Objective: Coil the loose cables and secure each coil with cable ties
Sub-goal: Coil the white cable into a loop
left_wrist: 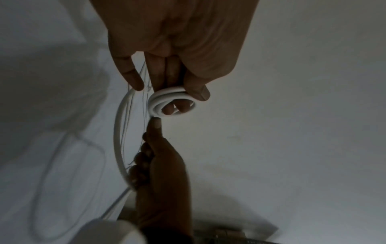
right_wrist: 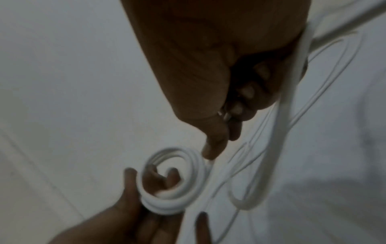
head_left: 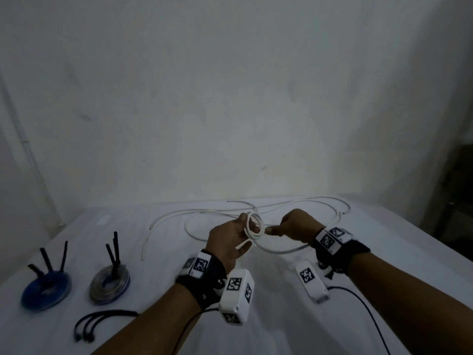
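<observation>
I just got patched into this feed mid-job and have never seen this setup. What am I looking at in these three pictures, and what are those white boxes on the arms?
No robot here: a person works with bare hands. The white boxes strapped to the wrists are cameras with printed markers. The big picture comes from a camera on the person's head; the other two look along each hand from the wrist.

The left hand holds a small coil of white cable looped round its fingers. The right hand grips the same cable's loose run and touches the coil with its forefinger. The rest of the white cable lies sprawled on the white table.

To the left lie two finished coils, a blue coil and a grey coil, each bound with black ties sticking up. Spare black cable ties lie nearer the person.
</observation>
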